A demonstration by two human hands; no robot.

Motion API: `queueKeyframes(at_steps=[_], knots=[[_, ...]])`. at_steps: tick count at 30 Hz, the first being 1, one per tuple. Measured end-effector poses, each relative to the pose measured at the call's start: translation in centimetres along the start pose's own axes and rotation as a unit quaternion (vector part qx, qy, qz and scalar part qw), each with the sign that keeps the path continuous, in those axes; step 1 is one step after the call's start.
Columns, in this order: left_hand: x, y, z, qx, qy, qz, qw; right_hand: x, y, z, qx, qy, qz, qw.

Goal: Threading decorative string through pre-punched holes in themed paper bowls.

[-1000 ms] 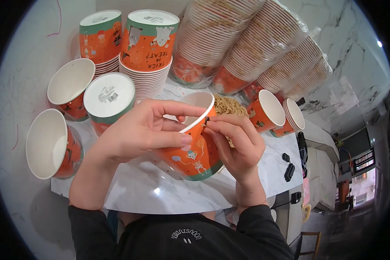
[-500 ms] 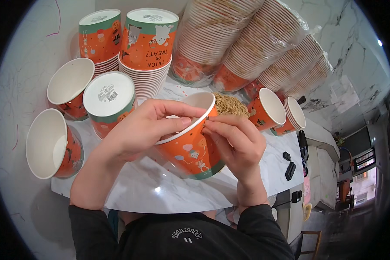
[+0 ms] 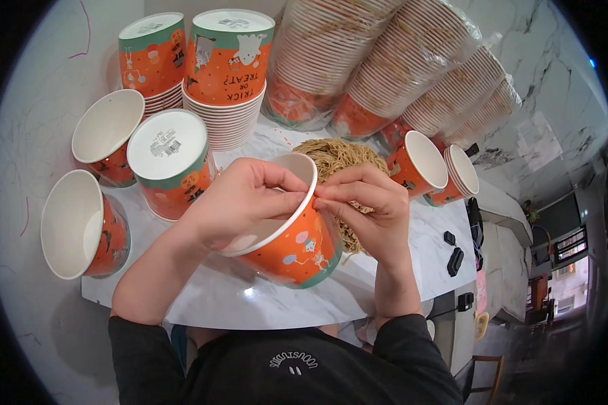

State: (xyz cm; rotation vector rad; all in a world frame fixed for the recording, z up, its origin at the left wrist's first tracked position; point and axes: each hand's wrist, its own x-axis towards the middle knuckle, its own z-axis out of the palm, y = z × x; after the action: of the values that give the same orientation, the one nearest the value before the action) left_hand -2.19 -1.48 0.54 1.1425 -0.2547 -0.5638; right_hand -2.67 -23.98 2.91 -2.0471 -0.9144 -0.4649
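Note:
An orange and green paper bucket (image 3: pixel 297 253) with cartoon prints hangs tilted over the table between my hands, its white mouth toward my left. My left hand (image 3: pixel 240 199) grips its rim, with the fingers inside the mouth. My right hand (image 3: pixel 365 206) is closed in a pinch against the outer wall just under the rim. Whatever lies between those fingertips is too small to make out. Right behind the bucket and my right hand lies a heap of thin tan cords (image 3: pixel 334 155), partly hidden by them.
Several like buckets stand at left, one upside down (image 3: pixel 169 152) and one open (image 3: pixel 74 223). Tall stacks in clear plastic (image 3: pixel 331 47) line the back of the marble-patterned table (image 3: pixel 203 297). More buckets (image 3: pixel 422 165) and small black objects (image 3: pixel 454 261) are at right.
Both hands and the bucket have shifted slightly left, and the bucket has risen a little. More of the cord heap shows. The right fingers remain pinched at the rim.

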Motion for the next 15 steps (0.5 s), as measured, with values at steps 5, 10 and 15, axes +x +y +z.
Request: queueKeyframes(at_steps=[5, 10, 15], knots=[[-0.6, 0.0, 1.1, 0.087, 0.008, 0.017, 0.996, 0.1, 0.0, -0.6, 0.018, -0.039, 0.011, 0.999], [-0.6, -0.5, 1.1, 0.164, 0.001, 0.069, 0.984, 0.0, 0.9, -2.6, -0.095, -0.121, -0.038, 0.987], [-1.5, -0.1, 1.7, 0.309, 0.053, 0.132, 0.94, -0.2, -0.8, -2.8, -0.142, -0.083, 0.08, 0.983]])
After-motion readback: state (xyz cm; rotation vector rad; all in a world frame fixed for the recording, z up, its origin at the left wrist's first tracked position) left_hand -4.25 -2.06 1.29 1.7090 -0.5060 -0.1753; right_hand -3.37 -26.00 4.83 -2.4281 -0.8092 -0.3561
